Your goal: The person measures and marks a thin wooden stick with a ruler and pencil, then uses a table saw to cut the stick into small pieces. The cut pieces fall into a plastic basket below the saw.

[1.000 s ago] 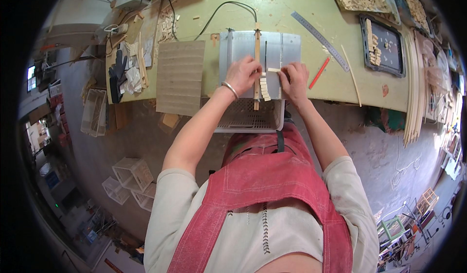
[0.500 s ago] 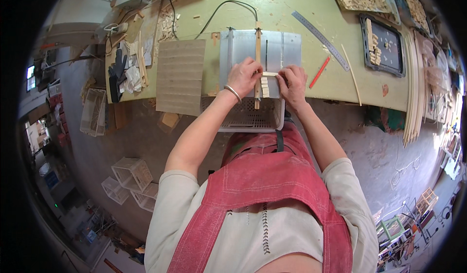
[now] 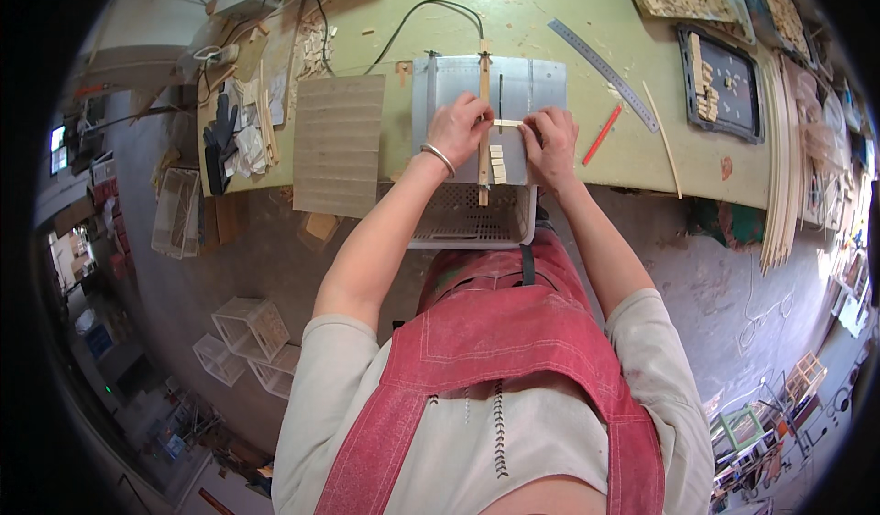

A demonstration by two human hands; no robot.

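Observation:
A short pale wood strip (image 3: 509, 123) lies crosswise on a silver metal plate (image 3: 449, 84). My left hand (image 3: 460, 132) pinches its left end, close against a narrow wooden bar (image 3: 484, 67) fixed across the plate. At the strip's other end, the fingers of my right hand (image 3: 551, 146) are closed on it. The strip sits at the near end of a dark slot (image 3: 501, 96) in the plate. Between my hands, nearer to me, a row of small wood blocks (image 3: 497, 163) lies beside the bar. My fingertips hide the strip's ends.
A light plastic basket (image 3: 524, 231) sits below the plate's near edge. On the green bench lie a cardboard sheet (image 3: 339, 143) to the left, and a metal ruler (image 3: 605, 75) and red pencil-like stick (image 3: 601, 135) to the right. Beyond is a black tray (image 3: 738, 84) with wood pieces.
Both hands have moved slightly away from me, carrying the wood strip along the bar to the slot. The row of small blocks has stayed behind, now with a gap to the strip.

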